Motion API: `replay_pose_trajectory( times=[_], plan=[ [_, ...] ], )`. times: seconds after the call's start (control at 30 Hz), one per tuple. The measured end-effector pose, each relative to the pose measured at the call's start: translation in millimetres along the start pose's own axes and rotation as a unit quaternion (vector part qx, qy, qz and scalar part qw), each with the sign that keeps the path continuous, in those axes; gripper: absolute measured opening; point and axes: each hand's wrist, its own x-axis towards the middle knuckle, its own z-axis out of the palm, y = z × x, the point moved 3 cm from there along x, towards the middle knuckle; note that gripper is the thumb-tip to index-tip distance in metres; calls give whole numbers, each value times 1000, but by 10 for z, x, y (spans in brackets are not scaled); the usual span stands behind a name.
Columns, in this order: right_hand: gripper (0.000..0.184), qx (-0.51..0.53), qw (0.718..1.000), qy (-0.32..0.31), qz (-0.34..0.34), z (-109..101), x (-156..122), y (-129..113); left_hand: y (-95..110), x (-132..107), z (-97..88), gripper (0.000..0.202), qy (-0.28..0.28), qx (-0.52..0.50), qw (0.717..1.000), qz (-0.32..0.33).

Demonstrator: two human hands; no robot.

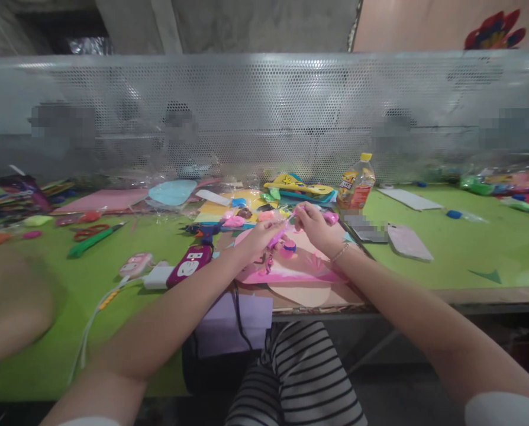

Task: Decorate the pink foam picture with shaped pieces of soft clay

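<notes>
My left hand (pixel 261 235) and my right hand (pixel 314 226) meet above a pink craft sheet (pixel 291 273) at the near edge of the green table (pixel 446 248). Together they pinch a thin pink strip (pixel 278 234) that runs between them. The left fingers grip its lower end, the right fingers its upper end. A small pink round piece (pixel 288 247) lies on the sheet just below the hands. A beige cut-out (pixel 300 293) sticks out under the pink sheet. My right wrist wears a thin bracelet.
A blue glue gun (pixel 205 231), a purple power strip (pixel 190 265) and a white cable lie left of the hands. A plastic bottle (pixel 355 186), a phone (pixel 409 241) and foam shapes sit beyond. A perforated metal screen (pixel 264 112) closes the back. A blurred arm (pixel 11 307) is at far left.
</notes>
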Motion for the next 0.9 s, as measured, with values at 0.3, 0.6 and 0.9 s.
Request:
replay_pose_trajectory(
  times=[0.3,0.6,0.9],
  plan=[
    [13,-91,983,-131,-95,97,-72,-28,-52,-22,-23,35,10,10,999,-45],
    [13,-150,975,-128,-107,29,-21,-50,-72,41,-21,23,41,-11,998,-49],
    [27,-81,996,29,3,-281,117,252,11,89,-115,22,77,-127,988,-47]
  ],
)
